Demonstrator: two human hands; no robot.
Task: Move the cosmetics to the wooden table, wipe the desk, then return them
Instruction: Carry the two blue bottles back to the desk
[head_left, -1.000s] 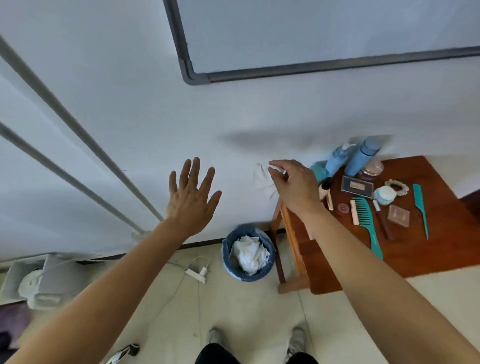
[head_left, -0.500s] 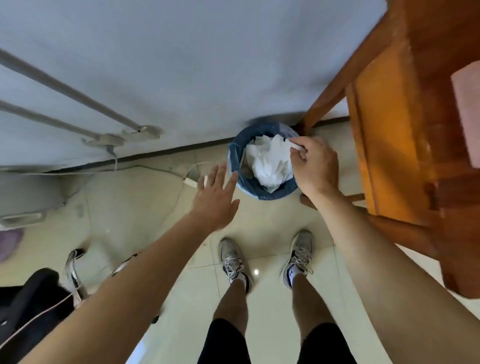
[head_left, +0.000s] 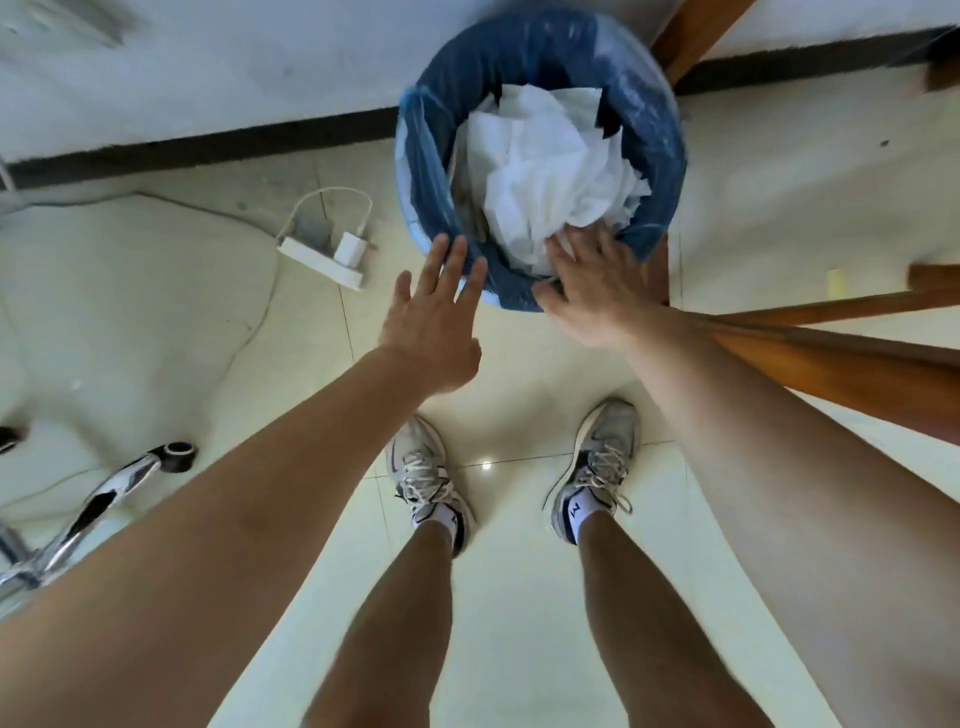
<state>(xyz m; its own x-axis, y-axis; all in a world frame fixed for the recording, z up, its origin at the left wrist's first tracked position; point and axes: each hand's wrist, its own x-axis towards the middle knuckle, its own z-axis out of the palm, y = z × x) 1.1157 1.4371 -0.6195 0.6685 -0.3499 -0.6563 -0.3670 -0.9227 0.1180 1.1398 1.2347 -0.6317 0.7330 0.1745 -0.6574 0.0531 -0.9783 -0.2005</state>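
Head view: my left hand (head_left: 431, 332) hangs open beside the round blue-lined bin (head_left: 670, 156), while my right hand (head_left: 597, 291), grip hidden, presses heaped white tissues (head_left: 550, 156) that could spill.

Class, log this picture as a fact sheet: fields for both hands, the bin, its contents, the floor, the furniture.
Bin: round waste bin with a blue plastic liner, by the wall
Contents: crumpled white tissue paper, heaped near the rim
Left hand: open, fingers straight, fingertips beside the bin's left wall
Right hand: over the near rim, fingers spread on the paper
Floor: white power strip with a charger, left of the bin
Furniture: brown wooden table legs, right of the bin
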